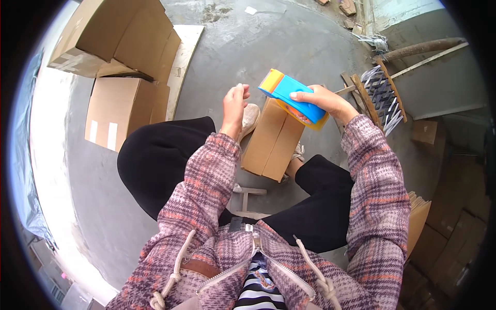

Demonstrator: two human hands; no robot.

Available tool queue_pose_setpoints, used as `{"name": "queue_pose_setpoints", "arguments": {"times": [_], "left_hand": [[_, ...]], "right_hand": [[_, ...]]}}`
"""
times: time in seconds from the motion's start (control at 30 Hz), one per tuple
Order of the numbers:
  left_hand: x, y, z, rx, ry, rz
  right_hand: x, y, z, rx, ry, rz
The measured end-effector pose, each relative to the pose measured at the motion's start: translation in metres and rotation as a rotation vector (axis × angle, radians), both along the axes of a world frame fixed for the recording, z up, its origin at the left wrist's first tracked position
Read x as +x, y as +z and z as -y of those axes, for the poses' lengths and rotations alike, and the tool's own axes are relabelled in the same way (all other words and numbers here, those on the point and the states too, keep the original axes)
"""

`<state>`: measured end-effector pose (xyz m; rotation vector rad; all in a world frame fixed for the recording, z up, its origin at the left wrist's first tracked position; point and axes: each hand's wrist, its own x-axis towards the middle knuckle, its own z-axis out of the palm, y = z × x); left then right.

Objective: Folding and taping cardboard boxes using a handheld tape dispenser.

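My right hand [331, 101] grips a blue tape dispenser [300, 98] with an orange front end and a roll of tape inside it. It is held over the far end of a closed brown cardboard box [273, 138], whose center seam faces up. The box stands between my feet, and the dispenser hides its far right corner. To the left of the box, my left hand [235, 107] is raised with its fingers curled in. What those fingers hold, if anything, I cannot make out.
Two larger cardboard boxes, one upper [116, 36] and one lower [116, 108], are stacked at far left beside a pale board [187, 62]. A wooden frame laced with strips [383, 95] lies at right. Flat cardboard [417, 219] stands by my right elbow. A low stool [250, 201] shows beneath me.
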<state>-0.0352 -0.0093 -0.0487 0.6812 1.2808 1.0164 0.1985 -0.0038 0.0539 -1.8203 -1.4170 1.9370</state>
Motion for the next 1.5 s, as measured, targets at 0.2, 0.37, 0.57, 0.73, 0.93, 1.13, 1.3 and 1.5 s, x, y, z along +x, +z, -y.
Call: {"name": "queue_pose_setpoints", "arguments": {"times": [0.2,0.37,0.57,0.73,0.93,1.13,1.3,1.5], "left_hand": [[0.013,0.007,-0.034,-0.232,-0.376,0.351],[0.013,0.000,-0.034,-0.134,-0.407,0.349],[0.018,0.013,-0.034,-0.241,-0.455,0.507],[0.015,0.008,-0.031,-0.171,-0.460,0.454],[0.010,0.009,-0.032,-0.181,-0.474,0.495],[0.015,0.022,-0.030,-0.140,-0.511,0.405],[0.015,0.019,-0.031,-0.032,-0.503,0.348],[0.018,0.010,-0.029,-0.110,-0.530,0.367]], "right_hand": [[0.007,0.000,0.002,-0.051,0.002,-0.069],[0.009,0.004,0.001,0.000,0.050,-0.010],[0.020,0.003,0.007,-0.027,0.010,-0.043],[0.016,0.005,0.008,-0.024,0.029,-0.047],[0.026,0.004,0.014,0.015,0.020,-0.053],[0.023,0.008,0.013,-0.010,0.015,-0.048],[0.020,0.008,0.012,-0.005,0.013,-0.055],[0.027,0.006,0.014,-0.006,0.019,-0.038]]}}
